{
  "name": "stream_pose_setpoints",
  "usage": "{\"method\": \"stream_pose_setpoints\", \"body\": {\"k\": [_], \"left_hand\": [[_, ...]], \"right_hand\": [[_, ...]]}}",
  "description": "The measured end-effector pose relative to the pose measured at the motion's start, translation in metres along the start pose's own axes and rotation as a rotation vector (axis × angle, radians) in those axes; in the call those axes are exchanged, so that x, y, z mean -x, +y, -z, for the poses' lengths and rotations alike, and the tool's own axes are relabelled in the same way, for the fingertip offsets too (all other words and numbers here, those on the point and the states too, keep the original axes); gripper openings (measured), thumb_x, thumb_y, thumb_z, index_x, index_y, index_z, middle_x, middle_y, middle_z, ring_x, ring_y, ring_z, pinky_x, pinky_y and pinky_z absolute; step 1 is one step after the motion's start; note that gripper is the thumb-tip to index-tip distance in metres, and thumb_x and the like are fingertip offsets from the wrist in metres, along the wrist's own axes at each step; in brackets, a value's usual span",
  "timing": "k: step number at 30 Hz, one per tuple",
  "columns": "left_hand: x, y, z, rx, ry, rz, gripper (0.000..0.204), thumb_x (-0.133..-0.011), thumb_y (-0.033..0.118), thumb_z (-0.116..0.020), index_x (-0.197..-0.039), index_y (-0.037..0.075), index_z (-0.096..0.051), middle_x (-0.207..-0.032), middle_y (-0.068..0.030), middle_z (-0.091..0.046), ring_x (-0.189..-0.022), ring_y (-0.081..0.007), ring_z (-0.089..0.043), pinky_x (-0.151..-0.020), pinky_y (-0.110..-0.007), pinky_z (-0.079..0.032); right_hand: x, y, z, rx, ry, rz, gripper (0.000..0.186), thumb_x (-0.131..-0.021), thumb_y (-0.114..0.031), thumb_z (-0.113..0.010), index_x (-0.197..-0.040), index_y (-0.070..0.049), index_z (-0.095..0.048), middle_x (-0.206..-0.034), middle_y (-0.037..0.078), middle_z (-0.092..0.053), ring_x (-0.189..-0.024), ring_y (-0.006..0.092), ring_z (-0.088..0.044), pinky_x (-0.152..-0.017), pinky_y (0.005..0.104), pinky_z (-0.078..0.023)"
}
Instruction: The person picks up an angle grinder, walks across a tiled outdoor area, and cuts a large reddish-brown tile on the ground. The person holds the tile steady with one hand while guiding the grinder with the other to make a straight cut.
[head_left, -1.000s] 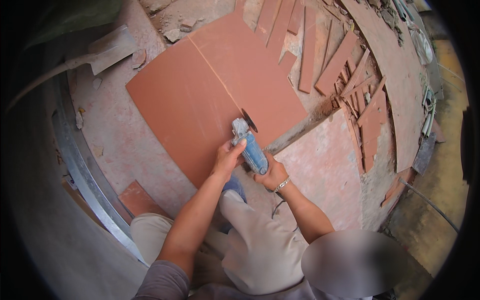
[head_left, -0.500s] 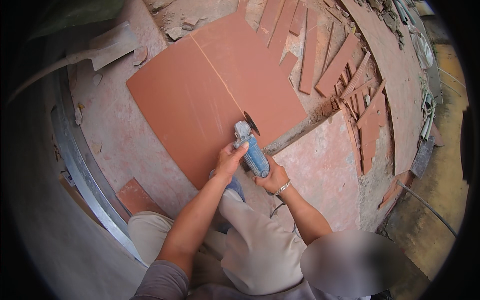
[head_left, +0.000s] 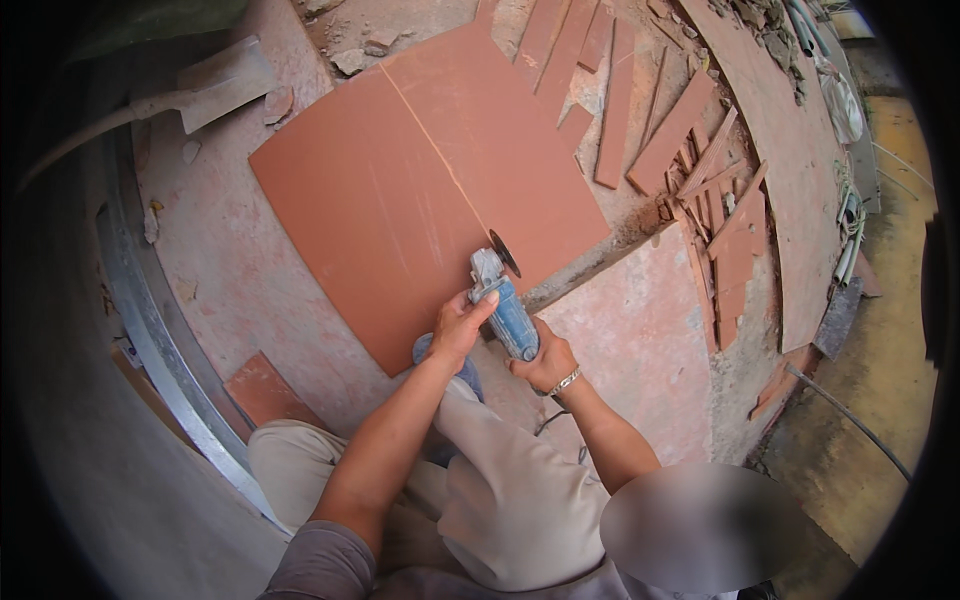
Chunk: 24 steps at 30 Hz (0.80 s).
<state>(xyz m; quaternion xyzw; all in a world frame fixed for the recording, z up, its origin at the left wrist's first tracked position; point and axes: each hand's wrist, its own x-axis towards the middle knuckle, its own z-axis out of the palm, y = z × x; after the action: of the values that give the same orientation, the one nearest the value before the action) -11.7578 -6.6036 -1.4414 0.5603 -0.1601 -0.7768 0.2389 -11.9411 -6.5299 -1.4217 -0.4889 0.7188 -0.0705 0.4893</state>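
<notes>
A blue angle grinder (head_left: 514, 322) with a grey metal head is held in both my hands. My left hand (head_left: 461, 325) wraps round it near the head, thumb on top. My right hand (head_left: 547, 358), with a metal bracelet at the wrist, grips the rear of the body. The dark cutting disc (head_left: 505, 254) stands on edge over a large reddish-brown tile (head_left: 350, 200); whether it touches the surface I cannot tell. A pale straight groove (head_left: 432, 145) runs from the tile's far edge to the disc. The tile's near corner lies by my blue shoe.
Several narrow tile strips (head_left: 617, 105) and broken pieces (head_left: 735, 260) lie at the right. A shovel (head_left: 225, 85) rests at the far left, near a curved metal strip (head_left: 165, 340). A small tile piece (head_left: 265, 388) lies by my left knee. A cable (head_left: 850, 420) crosses at the right.
The view has shifted very slightly. Both hands keep the same grip on the grinder, and its disc stays at nearly the same spot by the end of the groove.
</notes>
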Motion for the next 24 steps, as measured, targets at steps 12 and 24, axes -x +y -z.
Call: {"method": "stream_pose_setpoints", "body": {"k": [12,24], "left_hand": [[0.005,-0.004,-0.003,-0.031,0.0,0.011,0.052,-0.096,0.037,-0.075,-0.132,0.0,-0.064,-0.123,-0.0079,-0.07,-0.115,-0.0143,-0.062,-0.105,-0.032,-0.046],[0.004,-0.013,-0.003,0.027,-0.03,0.011,0.055,-0.096,0.037,-0.076,-0.134,-0.001,-0.063,-0.126,-0.009,-0.069,-0.119,-0.0152,-0.062,-0.107,-0.032,-0.045]], "right_hand": [[0.007,0.002,0.003,-0.005,-0.028,-0.035,0.09,-0.068,-0.034,-0.082,-0.145,-0.002,-0.047,-0.111,0.03,-0.072,-0.106,0.0436,-0.071,-0.092,0.0454,-0.057],[0.012,0.01,0.001,-0.02,-0.021,-0.024,0.088,-0.069,-0.033,-0.082,-0.144,-0.004,-0.048,-0.11,0.029,-0.072,-0.105,0.0437,-0.071,-0.091,0.0455,-0.057]]}}
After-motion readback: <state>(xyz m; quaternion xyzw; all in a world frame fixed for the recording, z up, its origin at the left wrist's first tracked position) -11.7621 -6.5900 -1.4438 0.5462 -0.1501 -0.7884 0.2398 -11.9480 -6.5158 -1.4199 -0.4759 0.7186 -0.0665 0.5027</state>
